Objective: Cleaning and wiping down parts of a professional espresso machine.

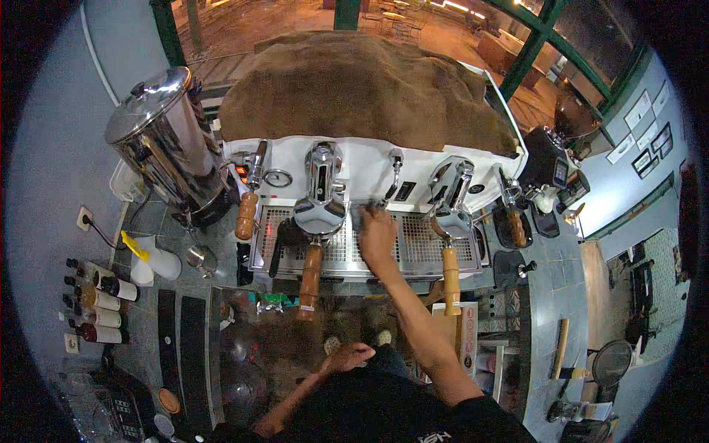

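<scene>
My right hand (379, 238) reaches over the drip tray (415, 238) of a white espresso machine (360, 166), between its two group heads. Its fingers are closed on a blurred grey thing (361, 213), perhaps a cloth, just below the hot water spout (395, 171). Low in front of my body is my left hand (348, 357), away from the machine, with its fingers loosely curled; whether anything is in it is hidden. A portafilter with a dark wooden handle (311, 277) is fitted in the left group head (321, 205). One with a paler handle (451, 279) is in the right group head (455, 205).
Brown fabric (360, 88) covers the machine's top. To its left stand a steel urn (166, 149), a steel pitcher (200, 260), a spray bottle (158, 260) and several syrup bottles (99, 299). A coffee grinder (548, 155) and a tamper (527, 268) are on the right.
</scene>
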Demonstrator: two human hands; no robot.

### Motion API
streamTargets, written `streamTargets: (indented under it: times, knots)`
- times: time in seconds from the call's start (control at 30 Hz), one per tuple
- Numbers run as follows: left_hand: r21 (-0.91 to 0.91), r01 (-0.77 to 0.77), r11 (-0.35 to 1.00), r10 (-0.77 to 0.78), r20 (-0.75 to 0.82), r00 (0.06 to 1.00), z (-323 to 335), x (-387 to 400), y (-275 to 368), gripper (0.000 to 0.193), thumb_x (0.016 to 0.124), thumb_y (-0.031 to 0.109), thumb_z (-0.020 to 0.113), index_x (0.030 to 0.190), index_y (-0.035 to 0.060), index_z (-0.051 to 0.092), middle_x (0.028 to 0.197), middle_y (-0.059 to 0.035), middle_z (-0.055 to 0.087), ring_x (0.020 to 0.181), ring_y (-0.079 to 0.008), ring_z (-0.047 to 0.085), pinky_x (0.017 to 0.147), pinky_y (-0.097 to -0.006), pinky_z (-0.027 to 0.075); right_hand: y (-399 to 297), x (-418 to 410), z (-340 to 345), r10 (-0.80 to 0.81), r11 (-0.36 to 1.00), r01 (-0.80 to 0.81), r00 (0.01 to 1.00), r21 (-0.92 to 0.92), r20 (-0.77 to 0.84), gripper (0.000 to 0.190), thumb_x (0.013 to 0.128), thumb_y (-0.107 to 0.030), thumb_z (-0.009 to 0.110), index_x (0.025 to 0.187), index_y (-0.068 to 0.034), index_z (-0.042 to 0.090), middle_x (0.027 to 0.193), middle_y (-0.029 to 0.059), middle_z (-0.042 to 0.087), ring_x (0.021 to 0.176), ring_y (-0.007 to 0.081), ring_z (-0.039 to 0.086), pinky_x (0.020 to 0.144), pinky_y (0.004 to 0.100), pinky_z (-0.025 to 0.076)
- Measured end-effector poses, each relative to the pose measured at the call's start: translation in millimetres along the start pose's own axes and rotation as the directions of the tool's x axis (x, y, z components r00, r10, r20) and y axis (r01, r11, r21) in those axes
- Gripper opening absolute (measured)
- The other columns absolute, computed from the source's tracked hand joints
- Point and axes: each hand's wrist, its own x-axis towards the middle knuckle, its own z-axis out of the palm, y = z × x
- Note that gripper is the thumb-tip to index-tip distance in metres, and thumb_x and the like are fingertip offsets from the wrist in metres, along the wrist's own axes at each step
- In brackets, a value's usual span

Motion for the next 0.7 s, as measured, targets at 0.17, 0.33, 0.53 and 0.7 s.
streamTargets:
  times: [0.17,0.33,0.53,0.7]
  knots:
    - [0.098,-0.061,0.993,0.068,-0.069,0.995,-7,-1,4,0.043,0.102,0.042,0.056,0.120,0.0054,0.070,0.108,-0.0106,0.074,0.102,-0.0220,0.068,0.090,-0.0368,0.053,13,6,0,0.154,0.988,-0.155,0.986,0.003,0.071,0.042,0.076,-0.010,0.072,0.117,-0.005,0.069,0.116,0.0133,0.065,0.115,0.0340,0.057,0.091,0.0515,0.045]
    - [-0.027,-0.055,0.998,0.052,-0.090,0.995,-12,-16,5,0.049,0.100,0.047,0.057,0.123,0.0046,0.069,0.112,-0.0137,0.073,0.104,-0.0274,0.069,0.091,-0.0394,0.054,-12,9,-11,0.077,0.996,-0.081,0.992,0.042,0.103,0.048,0.073,-0.002,0.068,0.121,-0.006,0.068,0.108,0.0150,0.066,0.107,0.0361,0.058,0.088,0.0535,0.044]
    - [0.101,-0.138,0.985,0.148,-0.104,0.984,-15,-16,24,0.050,0.100,0.047,0.057,0.121,0.0032,0.070,0.109,-0.0128,0.073,0.100,-0.0262,0.070,0.088,-0.0395,0.054,-20,6,-5,-0.019,0.997,0.015,0.998,0.073,0.052,0.036,0.078,-0.007,0.065,0.113,-0.006,0.070,0.120,0.0137,0.061,0.109,0.0348,0.057,0.087,0.0516,0.045]
    - [0.049,-0.121,0.991,0.123,-0.055,0.991,-11,-18,19,0.053,0.099,0.050,0.060,0.116,0.0015,0.071,0.102,-0.0128,0.074,0.095,-0.0239,0.069,0.085,-0.0371,0.053,-24,-35,-57,0.029,0.998,-0.016,0.974,-0.060,0.226,0.039,0.083,-0.013,0.064,0.122,-0.009,0.067,0.120,0.0135,0.055,0.115,0.0362,0.050,0.094,0.0533,0.039]
